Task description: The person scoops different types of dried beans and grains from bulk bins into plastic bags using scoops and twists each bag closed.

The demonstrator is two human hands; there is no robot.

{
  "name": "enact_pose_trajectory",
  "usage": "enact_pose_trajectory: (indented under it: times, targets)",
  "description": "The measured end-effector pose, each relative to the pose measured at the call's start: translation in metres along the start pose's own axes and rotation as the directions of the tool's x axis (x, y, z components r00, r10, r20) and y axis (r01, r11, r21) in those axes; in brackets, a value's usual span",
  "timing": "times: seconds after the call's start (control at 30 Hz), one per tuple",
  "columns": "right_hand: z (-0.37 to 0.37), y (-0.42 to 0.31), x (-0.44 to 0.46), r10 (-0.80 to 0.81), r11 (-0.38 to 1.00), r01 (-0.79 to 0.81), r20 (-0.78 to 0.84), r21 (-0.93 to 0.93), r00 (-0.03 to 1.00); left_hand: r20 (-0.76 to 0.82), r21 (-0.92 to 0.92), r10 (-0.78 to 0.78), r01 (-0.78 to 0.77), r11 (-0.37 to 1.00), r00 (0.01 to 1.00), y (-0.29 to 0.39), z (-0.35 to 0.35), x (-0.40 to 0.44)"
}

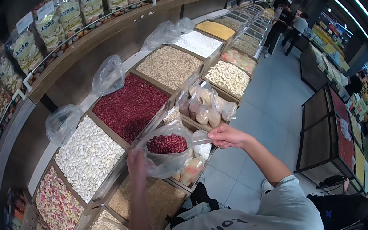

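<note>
My right hand (226, 136) is closed around the handle of a clear scoop (201, 139). The scoop reaches left to a heap of dark red kidney beans (167, 144), which sits at the mouth of a clear plastic bag (157, 165). On the bag's left side is my left hand (137, 164), slightly blurred, gripping its edge. Whether the beans lie in the scoop or partly in the bag is hard to tell. Just beyond is a bin of red kidney beans (130, 105); white beans (88, 155) fill the bin to the left.
Bins of grain (169, 66) and pale flakes (228, 78) adjoin. Filled bags (204, 105) lie in a front compartment. Loose plastic bags (108, 75) hang along the back ledge. Packaged goods (60, 21) line the upper shelf. A tiled aisle (253, 119) runs right, with people (281, 24) farther off.
</note>
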State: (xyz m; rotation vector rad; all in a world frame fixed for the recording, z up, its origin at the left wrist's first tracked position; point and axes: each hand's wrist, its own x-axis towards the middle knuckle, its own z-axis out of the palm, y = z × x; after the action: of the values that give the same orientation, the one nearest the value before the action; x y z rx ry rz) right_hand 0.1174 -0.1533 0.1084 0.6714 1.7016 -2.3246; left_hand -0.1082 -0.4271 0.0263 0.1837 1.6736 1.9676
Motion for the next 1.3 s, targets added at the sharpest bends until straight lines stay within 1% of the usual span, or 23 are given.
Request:
enact_pose_trajectory:
  times: [0.07,0.17,0.23,0.37,0.47,0.53,0.57,0.63,0.67,0.73,0.77,0.8,0.83,0.87,0.93,0.97,1.03,1.07,1.13,1.17,1.23,1.27,1.3]
  targets:
    - [-0.002,0.001,-0.003,0.012,1.0,-0.012,0.006,-0.023,1.0,-0.015,-0.009,0.021,-0.021,1.0,1.0,-0.013,-0.004,0.003]
    - [0.001,-0.005,-0.01,0.038,0.996,-0.039,-0.017,-0.077,0.999,-0.026,0.035,0.078,-0.077,0.996,0.997,-0.027,-0.004,0.012]
    - [0.0,-0.002,-0.01,0.051,0.992,-0.055,-0.032,-0.115,0.998,0.005,-0.036,-0.035,0.035,0.999,0.999,-0.016,-0.001,0.003]
    - [-0.001,0.001,-0.009,0.05,0.99,-0.053,-0.025,-0.133,0.998,-0.025,-0.034,-0.044,0.043,0.999,0.999,-0.012,0.004,-0.004]
    - [0.003,0.001,-0.008,0.054,0.984,-0.064,-0.064,-0.167,0.996,-0.033,-0.01,-0.019,0.019,1.0,0.999,-0.01,0.007,-0.01]
    - [0.008,0.001,-0.008,0.049,0.969,-0.079,-0.134,-0.233,0.99,-0.022,0.023,-0.084,0.084,0.996,0.996,-0.009,0.008,-0.014]
    - [0.008,0.003,-0.007,0.048,0.969,-0.079,-0.134,-0.234,0.99,-0.022,0.023,-0.083,0.084,0.996,0.996,-0.009,0.011,-0.016]
    - [0.006,0.006,-0.004,0.033,0.958,-0.064,-0.114,-0.28,0.993,-0.11,0.077,-0.193,0.201,0.976,0.975,-0.004,0.017,-0.023]
    - [0.006,0.007,-0.003,0.034,0.958,-0.065,-0.115,-0.28,0.993,-0.109,0.077,-0.193,0.202,0.976,0.975,-0.007,0.018,-0.023]
    - [0.011,0.005,0.001,0.007,0.92,-0.048,-0.106,-0.388,0.994,-0.006,-0.047,-0.137,0.137,0.989,0.991,-0.023,0.017,-0.021]
    - [0.015,0.004,0.003,0.008,0.92,-0.049,-0.106,-0.388,0.994,-0.006,-0.047,-0.138,0.138,0.989,0.99,-0.039,0.016,-0.016]
    - [0.021,0.002,0.005,0.0,0.886,-0.063,-0.136,-0.46,0.991,0.02,-0.119,-0.116,0.117,0.986,0.993,-0.06,0.014,-0.007]
    - [0.026,0.002,0.007,-0.011,0.845,-0.079,-0.164,-0.529,0.986,0.045,-0.192,-0.091,0.098,0.977,0.995,-0.063,0.015,-0.005]
    - [0.029,0.001,0.01,-0.011,0.845,-0.079,-0.165,-0.529,0.986,0.046,-0.192,-0.091,0.098,0.976,0.995,-0.067,0.014,-0.006]
    - [0.035,0.001,0.016,-0.069,0.72,-0.064,-0.164,-0.691,0.984,0.145,-0.335,-0.126,0.169,0.927,0.981,-0.056,0.02,-0.015]
    - [0.038,0.002,0.018,-0.07,0.719,-0.064,-0.164,-0.692,0.984,0.144,-0.335,-0.126,0.168,0.927,0.982,-0.059,0.018,-0.014]
    - [0.046,0.007,0.021,-0.243,0.529,-0.006,-0.158,-0.849,0.957,0.2,-0.387,-0.135,0.205,0.899,0.97,-0.064,0.015,-0.013]
    - [0.049,0.009,0.023,-0.243,0.528,-0.006,-0.158,-0.849,0.957,0.2,-0.387,-0.135,0.205,0.899,0.971,-0.067,0.014,-0.013]
    - [0.058,0.007,0.023,-0.304,0.276,0.016,-0.072,-0.961,0.95,0.161,-0.457,-0.155,0.213,0.863,0.975,-0.059,0.017,-0.019]
    - [0.064,0.008,0.021,-0.304,0.276,0.016,-0.071,-0.961,0.95,0.161,-0.457,-0.155,0.213,0.863,0.975,-0.054,0.019,-0.021]
    - [0.08,0.003,0.012,-0.429,0.093,0.016,-0.026,-0.996,0.903,0.031,-0.481,-0.202,0.192,0.855,0.979,-0.038,0.024,-0.026]
    - [0.088,-0.002,0.008,-0.428,0.093,0.017,-0.025,-0.996,0.903,0.03,-0.482,-0.202,0.191,0.855,0.979,-0.029,0.025,-0.03]
    - [0.097,-0.009,0.003,-0.428,0.034,-0.011,-0.024,-0.999,0.904,0.007,-0.474,-0.199,0.178,0.862,0.98,-0.017,0.027,-0.035]
